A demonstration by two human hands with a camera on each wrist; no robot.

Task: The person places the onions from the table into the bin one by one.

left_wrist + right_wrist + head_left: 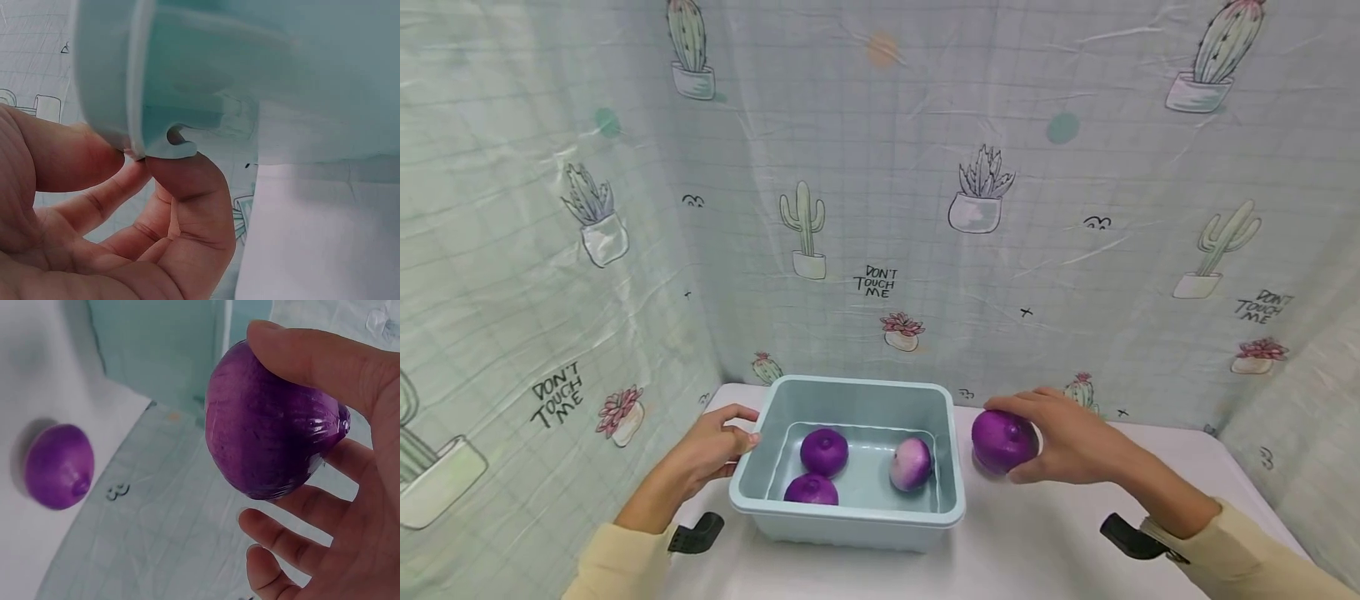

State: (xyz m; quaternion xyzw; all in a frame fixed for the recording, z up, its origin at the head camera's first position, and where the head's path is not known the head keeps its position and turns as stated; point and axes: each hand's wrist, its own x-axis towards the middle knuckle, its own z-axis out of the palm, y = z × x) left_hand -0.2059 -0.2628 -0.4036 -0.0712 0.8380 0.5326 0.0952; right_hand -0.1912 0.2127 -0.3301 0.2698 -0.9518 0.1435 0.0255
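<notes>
My right hand (1060, 437) grips a glossy purple onion (275, 425) between thumb and fingers, to the right of a pale blue plastic bin (850, 518). In the right wrist view, a second purple onion (59, 465) rests on the white table; in the head view the held one seems to cover it. With thumb and a curled index finger, my left hand (718, 446) pinches the left rim of the bin (139, 75). Inside the bin sit two purple onions on the left, one farther back (824, 452) and one nearer (812, 489), plus a white-and-purple onion (912, 464) on the right.
The white table (1045, 550) carries the bin. A pale sheet (880, 167) printed with cacti hangs behind the table and along both sides, close to its back edge. Black straps show at the left wrist (697, 533) and right wrist (1131, 537).
</notes>
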